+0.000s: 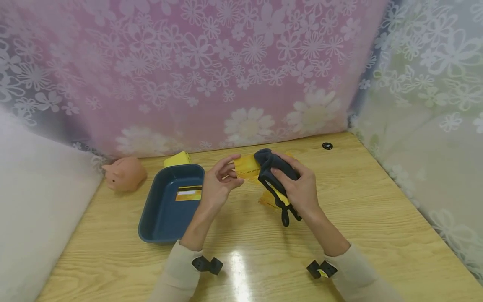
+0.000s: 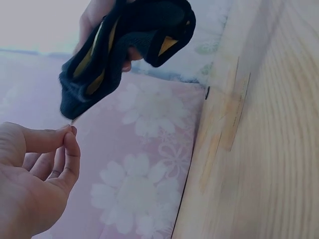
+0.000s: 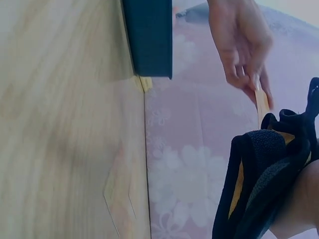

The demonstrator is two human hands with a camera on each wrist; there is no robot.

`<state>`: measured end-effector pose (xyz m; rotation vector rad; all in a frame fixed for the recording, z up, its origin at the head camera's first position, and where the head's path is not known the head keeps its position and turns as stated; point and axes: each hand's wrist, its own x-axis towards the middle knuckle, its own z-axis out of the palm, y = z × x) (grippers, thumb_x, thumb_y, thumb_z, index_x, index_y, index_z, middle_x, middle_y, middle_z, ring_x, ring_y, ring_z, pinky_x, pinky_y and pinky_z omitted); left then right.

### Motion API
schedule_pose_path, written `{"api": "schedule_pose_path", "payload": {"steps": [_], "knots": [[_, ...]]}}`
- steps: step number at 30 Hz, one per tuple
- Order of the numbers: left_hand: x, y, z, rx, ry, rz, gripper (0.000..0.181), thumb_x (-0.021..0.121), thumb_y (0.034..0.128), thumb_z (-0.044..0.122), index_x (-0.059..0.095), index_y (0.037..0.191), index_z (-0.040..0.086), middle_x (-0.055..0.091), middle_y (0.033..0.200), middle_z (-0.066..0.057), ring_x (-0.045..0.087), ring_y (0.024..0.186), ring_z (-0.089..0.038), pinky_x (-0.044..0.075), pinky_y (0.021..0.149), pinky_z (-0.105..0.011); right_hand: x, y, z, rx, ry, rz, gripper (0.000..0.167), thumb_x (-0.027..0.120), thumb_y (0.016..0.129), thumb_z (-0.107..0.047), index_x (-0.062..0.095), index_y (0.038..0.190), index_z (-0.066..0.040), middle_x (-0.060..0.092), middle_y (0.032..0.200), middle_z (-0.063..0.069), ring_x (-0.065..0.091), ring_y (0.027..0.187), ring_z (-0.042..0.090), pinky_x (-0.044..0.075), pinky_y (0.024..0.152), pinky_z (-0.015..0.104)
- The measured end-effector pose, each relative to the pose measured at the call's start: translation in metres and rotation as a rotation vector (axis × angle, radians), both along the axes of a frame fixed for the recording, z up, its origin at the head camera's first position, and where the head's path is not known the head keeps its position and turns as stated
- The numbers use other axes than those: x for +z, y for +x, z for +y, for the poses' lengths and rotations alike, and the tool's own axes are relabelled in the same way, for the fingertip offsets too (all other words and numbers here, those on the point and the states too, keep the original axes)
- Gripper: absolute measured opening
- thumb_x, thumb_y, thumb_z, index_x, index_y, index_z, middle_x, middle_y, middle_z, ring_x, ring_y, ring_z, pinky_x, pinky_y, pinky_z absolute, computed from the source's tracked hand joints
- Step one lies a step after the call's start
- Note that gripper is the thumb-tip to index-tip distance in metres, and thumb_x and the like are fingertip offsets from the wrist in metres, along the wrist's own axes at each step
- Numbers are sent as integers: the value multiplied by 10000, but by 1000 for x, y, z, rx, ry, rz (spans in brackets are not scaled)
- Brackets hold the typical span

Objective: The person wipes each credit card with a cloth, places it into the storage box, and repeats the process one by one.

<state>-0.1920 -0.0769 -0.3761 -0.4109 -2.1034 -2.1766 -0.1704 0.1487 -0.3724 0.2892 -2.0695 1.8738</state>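
Observation:
In the head view my left hand [image 1: 219, 182] pinches the end of a gold-yellow card [image 1: 247, 165] between thumb and fingers. The card's other end meets a dark blue cloth pouch [image 1: 274, 162] with black cords. My right hand [image 1: 303, 188] grips that pouch, its fingers curled round the back. Yellow shows at the pouch's opening, also in the left wrist view, where the pouch [image 2: 127, 45] hangs above my left hand [image 2: 40, 169]. On the table below lie more gold cards [image 1: 266, 201], partly hidden by the pouch.
A dark blue tray [image 1: 166, 220] stands left of my left forearm, holding one gold card [image 1: 188, 193] with a black stripe. Beyond it are a yellow block [image 1: 177, 159] and a pink piggy bank [image 1: 126, 174]. A black round chip [image 1: 327, 146] lies at the back right. Flowered cloth borders the table.

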Motion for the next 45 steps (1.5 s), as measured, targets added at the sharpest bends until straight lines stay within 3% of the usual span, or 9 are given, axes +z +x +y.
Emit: {"api": "schedule_pose_path", "payload": {"steps": [6,11,18,25,29,32,36,39,45], "knots": [[3,-2,-8,-10,44,-7,634,756,869,-132,654,1421,162,711,1062,-43,633,882,-193,619,782,-295,11,-6,19,-87,-29,-54,425,762,975,-206,694,1395,-223,645,1414,88,699,1175,295,606,850,232],[4,-2,-10,-16,47,-16,645,758,860,-140,674,1398,207,695,1035,-25,643,866,-191,629,782,-316,16,-8,31,-137,-100,-26,429,760,971,-159,696,1394,-203,635,1421,92,691,1185,228,601,860,221],[4,-1,-9,-24,-12,1,641,762,869,-118,657,1422,189,693,1180,-73,624,990,-213,616,803,-296,14,-4,17,-18,-176,52,436,748,969,-89,679,1399,-116,652,1397,94,697,1169,210,608,891,284],[4,0,-6,-41,-43,22,629,769,878,-94,657,1419,208,724,1219,-140,691,1036,-331,632,810,-356,5,12,-15,105,-108,91,431,746,963,-60,690,1386,-125,662,1387,88,689,1179,231,611,906,318],[3,1,-4,-65,-51,16,604,717,915,-100,628,1450,166,733,1217,-122,719,1026,-302,629,827,-356,1,20,-29,179,-67,111,433,737,961,-36,694,1380,-136,676,1362,69,673,1200,249,606,924,330],[2,2,-3,-73,-80,36,588,651,945,-107,629,1448,196,741,1214,-99,732,963,-248,584,708,-303,-1,22,-37,211,-48,129,433,733,954,-9,700,1369,-128,681,1335,58,660,1194,256,602,924,324],[1,4,-2,-65,-130,82,577,620,961,-104,640,1435,225,746,1180,-105,715,892,-186,451,615,-276,-2,24,-40,222,-33,126,433,736,948,5,708,1361,-122,681,1323,48,637,1194,249,597,925,309],[1,5,0,-70,-133,108,547,635,967,-98,637,1437,182,740,1182,-125,713,918,-176,496,678,-247,-2,25,-40,208,-22,107,428,743,951,-17,713,1360,-141,680,1309,41,627,1204,238,589,941,304],[1,4,4,-79,-77,93,555,627,951,-132,646,1424,158,733,1181,-112,699,932,-185,529,731,-225,-1,24,-35,132,11,74,428,763,947,-49,724,1352,-183,692,1236,44,659,1154,204,591,918,281]]}}
